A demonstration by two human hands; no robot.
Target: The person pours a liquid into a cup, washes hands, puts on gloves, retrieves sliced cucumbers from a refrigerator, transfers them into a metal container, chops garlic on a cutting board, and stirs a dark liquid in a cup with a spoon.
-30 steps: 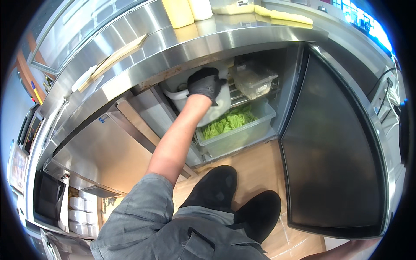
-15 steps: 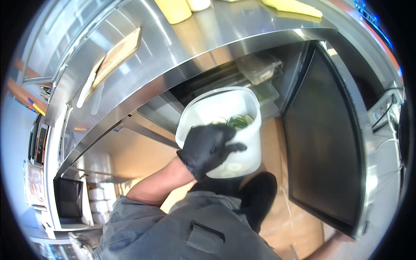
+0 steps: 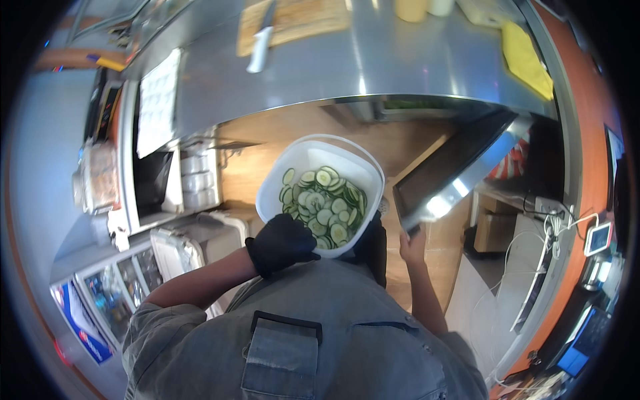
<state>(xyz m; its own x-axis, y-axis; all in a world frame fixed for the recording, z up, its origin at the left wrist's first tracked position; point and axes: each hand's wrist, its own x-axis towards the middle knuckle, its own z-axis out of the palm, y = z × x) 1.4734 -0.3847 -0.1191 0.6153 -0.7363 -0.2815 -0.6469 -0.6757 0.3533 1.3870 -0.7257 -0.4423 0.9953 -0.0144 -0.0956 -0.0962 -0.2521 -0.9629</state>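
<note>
Door [image 3: 460, 160] nearer shut, knife [image 3: 261, 43] on cutting board [image 3: 307, 21]

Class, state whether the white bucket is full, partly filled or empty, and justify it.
Partly filled: green-rimmed cucumber slices lie inside the white bucket, with bare inner wall showing above them.

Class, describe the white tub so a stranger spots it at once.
Find the steel counter, then the grey shirt facing it. Between them, the black-gloved left hand grips a white tub. Round green-edged slices inside set it apart.
</note>
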